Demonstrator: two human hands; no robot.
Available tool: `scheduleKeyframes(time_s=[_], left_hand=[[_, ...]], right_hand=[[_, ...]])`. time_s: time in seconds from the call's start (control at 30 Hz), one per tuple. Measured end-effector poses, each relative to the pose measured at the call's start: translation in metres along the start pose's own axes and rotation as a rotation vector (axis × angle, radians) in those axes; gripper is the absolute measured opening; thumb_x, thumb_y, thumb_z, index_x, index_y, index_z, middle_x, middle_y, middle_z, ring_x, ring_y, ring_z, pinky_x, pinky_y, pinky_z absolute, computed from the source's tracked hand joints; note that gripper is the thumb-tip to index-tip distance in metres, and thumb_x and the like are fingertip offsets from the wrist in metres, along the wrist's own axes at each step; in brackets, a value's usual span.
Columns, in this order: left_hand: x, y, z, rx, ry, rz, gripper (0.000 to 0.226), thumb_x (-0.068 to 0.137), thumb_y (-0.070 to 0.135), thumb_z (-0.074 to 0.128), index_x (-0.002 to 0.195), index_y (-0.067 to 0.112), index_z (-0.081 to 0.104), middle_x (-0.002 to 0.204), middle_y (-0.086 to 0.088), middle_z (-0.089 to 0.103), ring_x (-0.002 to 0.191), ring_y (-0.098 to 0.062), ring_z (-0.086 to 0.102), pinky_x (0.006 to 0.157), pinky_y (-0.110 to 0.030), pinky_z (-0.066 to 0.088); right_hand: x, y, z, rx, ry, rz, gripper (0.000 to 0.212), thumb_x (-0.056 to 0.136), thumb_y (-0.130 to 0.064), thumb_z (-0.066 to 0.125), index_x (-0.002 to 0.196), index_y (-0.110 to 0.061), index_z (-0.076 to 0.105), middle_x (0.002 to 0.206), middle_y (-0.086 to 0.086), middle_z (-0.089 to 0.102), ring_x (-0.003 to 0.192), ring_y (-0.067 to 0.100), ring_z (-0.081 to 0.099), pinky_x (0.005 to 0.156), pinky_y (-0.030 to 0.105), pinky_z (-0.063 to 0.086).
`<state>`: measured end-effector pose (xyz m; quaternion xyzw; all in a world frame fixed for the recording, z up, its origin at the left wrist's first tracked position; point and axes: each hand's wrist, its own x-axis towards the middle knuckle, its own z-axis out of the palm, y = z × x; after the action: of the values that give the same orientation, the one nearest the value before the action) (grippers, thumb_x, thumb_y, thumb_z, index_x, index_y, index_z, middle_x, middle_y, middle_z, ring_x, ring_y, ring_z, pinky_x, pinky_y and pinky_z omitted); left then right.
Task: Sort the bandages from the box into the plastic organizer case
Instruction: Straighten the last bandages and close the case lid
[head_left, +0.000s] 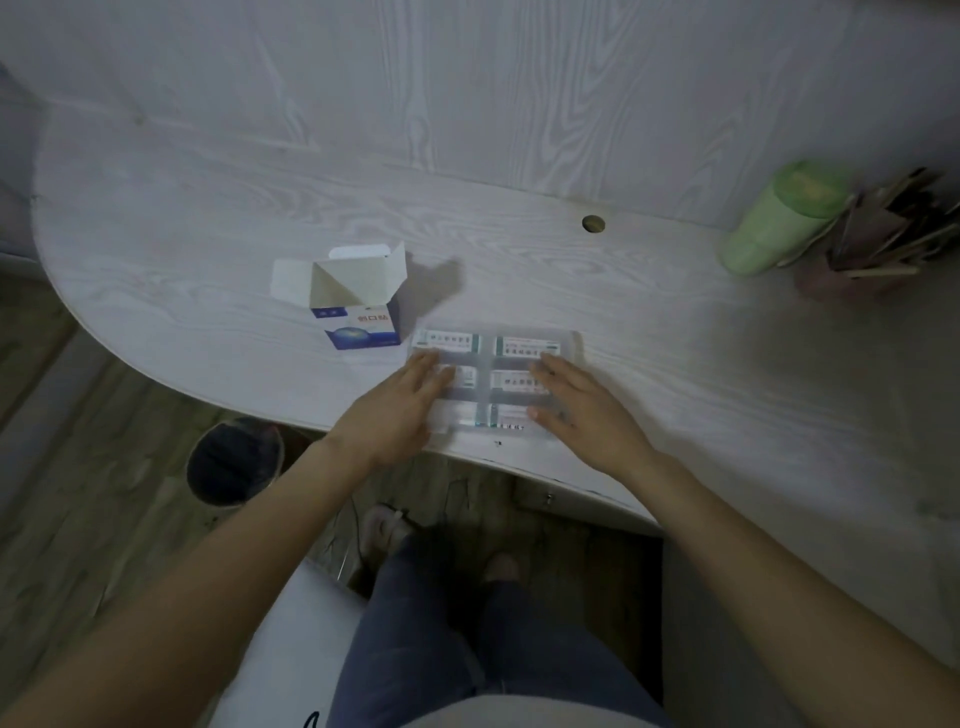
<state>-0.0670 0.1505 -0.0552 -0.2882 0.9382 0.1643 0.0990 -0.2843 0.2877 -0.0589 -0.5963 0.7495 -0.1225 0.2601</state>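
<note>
Legs: jeans-clad legs (457, 623) fill the bottom of the view at 6 o'clock, below the surface edge.
Left hand: left hand (400, 410) lies flat on the case's left side, fingers straight and spread, pressing down; its grip holds nothing.
Right hand: right hand (582, 410) lies flat on the case's right side, fingers straight, likewise pressing; its grip is also unclosed around anything.
Organizer case: clear plastic organizer case (496, 382) sits on the pale wood-grain surface (208, 249) near its front edge, at the centre of the view; the lid looks to be down over the compartments, though blur makes that uncertain.
Bandages: bandages (449, 340) show as white-and-green packets through the plastic, in what look like six compartments, two across and three deep.
Box: bandage box (358, 306) stands at 10 o'clock from the case, just beside it, flaps open; no contents are visible inside.
Progress: sorting appears finished or nearly so; what seems left is seating the lid shut. Whether the latch has caught cannot be told.
Elsewhere: green cup (774, 223) and a holder of sticks (878, 244) at 2 o'clock, well apart; dark bin (234, 460) on the floor at 8 o'clock.
</note>
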Motion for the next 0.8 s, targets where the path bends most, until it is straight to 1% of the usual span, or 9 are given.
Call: scheduleKeyframes(time_s=[0.07, 0.1, 0.23, 0.3, 0.37, 0.5, 0.57, 0.67, 0.8], left_hand=[[-0.001, -0.001, 0.004, -0.004, -0.018, 0.012, 0.08, 0.088, 0.02, 0.06, 0.151, 0.021, 0.011, 0.159, -0.008, -0.005, 0.147, -0.023, 0.005, 0.115, -0.04, 0.026], [-0.002, -0.001, 0.005, 0.011, -0.027, 0.022, 0.082, 0.088, 0.022, 0.061, 0.151, 0.025, 0.009, 0.159, -0.008, -0.007, 0.147, -0.023, 0.003, 0.116, -0.04, 0.025], [-0.003, -0.001, 0.01, 0.029, -0.063, 0.036, 0.093, 0.087, 0.029, 0.062, 0.15, 0.032, -0.005, 0.158, -0.006, -0.018, 0.146, -0.023, -0.014, 0.12, -0.04, 0.009], [-0.003, -0.001, 0.011, 0.033, -0.081, 0.039, 0.09, 0.089, 0.032, 0.058, 0.15, 0.032, -0.008, 0.156, -0.007, -0.021, 0.144, -0.023, -0.018, 0.119, -0.037, 0.002], [-0.002, -0.001, 0.011, 0.021, -0.084, 0.039, 0.083, 0.091, 0.034, 0.052, 0.15, 0.03, -0.006, 0.156, -0.008, -0.021, 0.144, -0.023, -0.019, 0.117, -0.035, 0.0], [0.002, 0.001, 0.013, 0.018, -0.123, 0.027, 0.071, 0.097, 0.039, 0.042, 0.151, 0.025, -0.003, 0.156, -0.012, -0.021, 0.143, -0.027, -0.02, 0.12, -0.039, 0.006], [0.003, 0.003, 0.013, 0.062, -0.134, 0.026, 0.07, 0.099, 0.039, 0.04, 0.151, 0.024, -0.005, 0.155, -0.014, -0.023, 0.143, -0.029, -0.021, 0.119, -0.041, 0.011], [0.003, 0.006, 0.01, 0.114, -0.149, 0.018, 0.071, 0.1, 0.034, 0.04, 0.151, 0.022, -0.008, 0.154, -0.016, -0.024, 0.143, -0.03, -0.02, 0.119, -0.041, 0.013], [0.005, 0.012, 0.006, 0.197, -0.162, 0.003, 0.073, 0.1, 0.025, 0.042, 0.151, 0.018, -0.01, 0.154, -0.021, -0.022, 0.144, -0.033, -0.016, 0.116, -0.038, 0.016]], right_hand=[[-0.002, -0.002, 0.002, -0.023, -0.006, 0.0, 0.058, 0.098, -0.04, 0.044, 0.15, -0.022, 0.025, 0.159, -0.007, 0.01, 0.145, 0.01, 0.01, 0.109, 0.016, 0.004], [-0.003, -0.004, 0.003, -0.028, -0.009, 0.003, 0.058, 0.098, -0.04, 0.045, 0.15, -0.022, 0.025, 0.159, -0.007, 0.009, 0.145, 0.01, 0.01, 0.109, 0.016, 0.004], [-0.003, -0.007, 0.003, -0.044, -0.023, 0.01, 0.062, 0.097, -0.041, 0.047, 0.15, -0.022, 0.023, 0.16, -0.007, 0.006, 0.145, 0.01, 0.007, 0.108, 0.016, 0.006], [-0.003, -0.008, 0.002, -0.076, -0.042, 0.003, 0.066, 0.095, -0.044, 0.048, 0.151, -0.021, 0.021, 0.16, -0.005, 0.004, 0.146, 0.011, 0.005, 0.111, 0.02, 0.009], [-0.003, -0.011, 0.001, -0.146, -0.056, -0.002, 0.072, 0.093, -0.048, 0.05, 0.151, -0.02, 0.017, 0.16, -0.004, 0.001, 0.146, 0.012, 0.003, 0.115, 0.026, 0.012], [-0.001, -0.018, 0.004, -0.304, -0.118, 0.011, 0.082, 0.093, -0.051, 0.048, 0.153, -0.016, 0.003, 0.159, 0.002, -0.011, 0.146, 0.015, -0.008, 0.116, 0.026, 0.006], [0.0, -0.02, 0.005, -0.324, -0.144, 0.033, 0.085, 0.093, -0.05, 0.049, 0.152, -0.015, -0.001, 0.159, 0.004, -0.014, 0.146, 0.015, -0.011, 0.116, 0.027, 0.012], [0.003, -0.023, 0.006, -0.354, -0.144, 0.049, 0.086, 0.093, -0.046, 0.051, 0.152, -0.014, -0.002, 0.159, 0.006, -0.014, 0.146, 0.017, -0.011, 0.112, 0.031, 0.027], [0.005, -0.026, 0.008, -0.426, -0.152, 0.05, 0.085, 0.094, -0.044, 0.049, 0.151, -0.009, -0.003, 0.158, 0.012, -0.013, 0.146, 0.022, -0.01, 0.112, 0.033, 0.029]])
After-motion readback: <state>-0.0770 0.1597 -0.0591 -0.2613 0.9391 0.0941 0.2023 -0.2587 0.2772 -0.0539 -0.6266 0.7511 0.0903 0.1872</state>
